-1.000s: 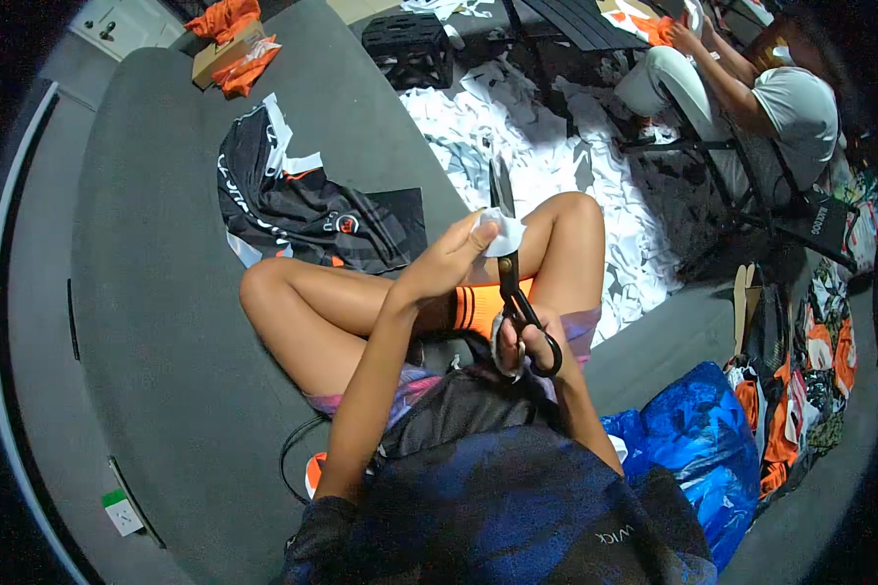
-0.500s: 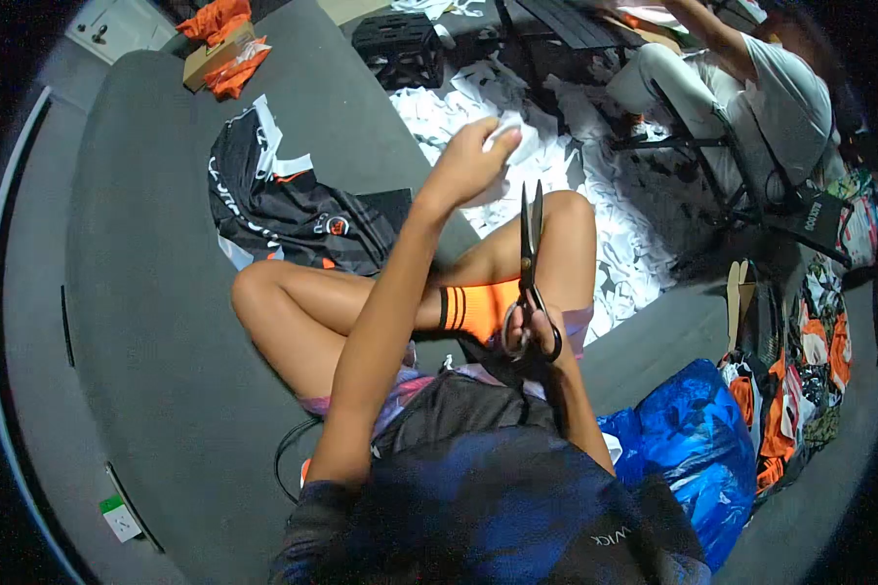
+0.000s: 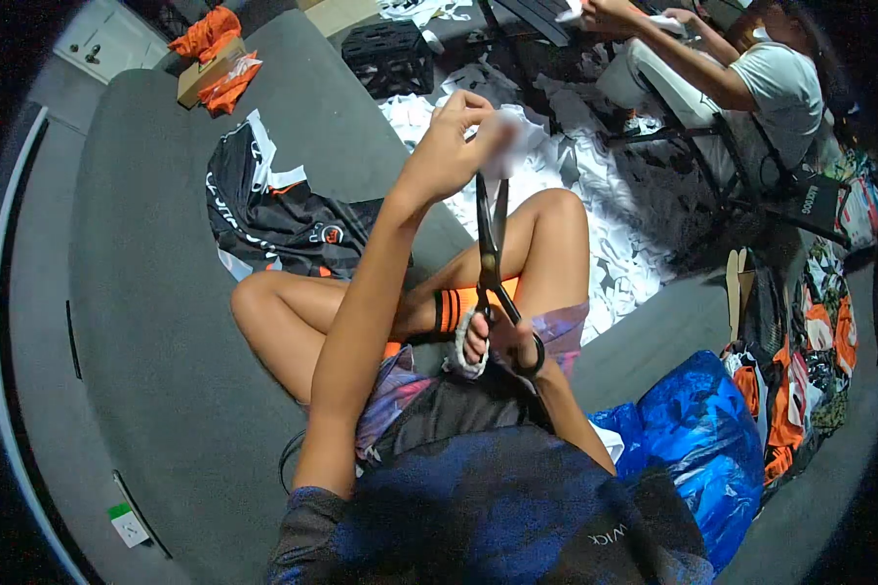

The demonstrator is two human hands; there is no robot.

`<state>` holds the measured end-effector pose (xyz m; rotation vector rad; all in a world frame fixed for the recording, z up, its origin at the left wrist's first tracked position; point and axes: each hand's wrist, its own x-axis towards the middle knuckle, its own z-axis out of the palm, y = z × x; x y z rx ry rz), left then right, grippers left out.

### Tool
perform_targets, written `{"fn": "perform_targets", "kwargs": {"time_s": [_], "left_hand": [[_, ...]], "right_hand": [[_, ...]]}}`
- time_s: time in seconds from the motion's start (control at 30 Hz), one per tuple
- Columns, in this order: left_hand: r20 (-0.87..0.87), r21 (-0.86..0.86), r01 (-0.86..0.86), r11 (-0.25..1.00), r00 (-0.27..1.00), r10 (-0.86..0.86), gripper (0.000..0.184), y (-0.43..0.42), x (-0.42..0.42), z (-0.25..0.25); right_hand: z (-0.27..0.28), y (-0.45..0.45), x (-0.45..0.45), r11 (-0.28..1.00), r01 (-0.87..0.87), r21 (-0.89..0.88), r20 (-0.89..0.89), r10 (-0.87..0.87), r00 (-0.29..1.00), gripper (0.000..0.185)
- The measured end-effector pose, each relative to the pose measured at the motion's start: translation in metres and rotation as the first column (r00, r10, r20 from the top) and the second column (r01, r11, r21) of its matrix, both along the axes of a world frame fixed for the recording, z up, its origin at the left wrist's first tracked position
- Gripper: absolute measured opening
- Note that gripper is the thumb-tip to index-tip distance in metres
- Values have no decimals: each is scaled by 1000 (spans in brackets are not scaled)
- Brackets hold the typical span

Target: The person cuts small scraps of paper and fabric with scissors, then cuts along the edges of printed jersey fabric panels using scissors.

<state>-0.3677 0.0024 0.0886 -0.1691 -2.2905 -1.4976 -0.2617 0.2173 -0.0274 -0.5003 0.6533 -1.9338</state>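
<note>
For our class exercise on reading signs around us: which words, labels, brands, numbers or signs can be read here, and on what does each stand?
"WICK": on the wearer's dark top; folds may hide more.
"BA...OG": on the black panel at upper right; middle letters unclear.
Too small or blurred: lettering and emblem on the black garment; marks on the white-and-green plate.
None readable: scissors.

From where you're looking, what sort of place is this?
Possibly a garment workroom: white scraps lie strewn about, the right hand holds black scissors, and a black printed garment lies nearby.
</note>
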Motion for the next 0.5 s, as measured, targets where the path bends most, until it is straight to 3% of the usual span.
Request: {"fn": "perform_targets", "kwargs": {"time_s": [0.07, 0.17, 0.23, 0.33, 0.43, 0.5], "left_hand": [[-137, -63, -6, 998, 991, -3, 16, 1, 0, -8], [-185, -116, -126, 985, 977, 103, 15, -2, -1, -9], [-210, -142, -193, 971, 964, 161, 15, -8, 1, -5], [-59, 82, -132, 988, 989, 137, 14, -15, 1, 6], [-57, 63, -120, 991, 991, 123, 13, -10, 0, 19], [-52, 51, -113, 992, 992, 116, 13, -8, 1, 20]], "right_hand": [[-1, -3, -13, 999, -26, 21, -18, 27, 999, 53], [32, -10, -33, 886, 177, 428, -326, -32, 945, 54], [27, -5, -35, 894, 162, 418, -339, -12, 941, 55], [11, 5, -28, 899, 135, 417, -360, 27, 933, 57], [-4, 6, -5, 999, -53, 6, 96, 52, 994, 61], [0, 9, 7, 999, -47, 18, 88, 45, 995, 62]]}}
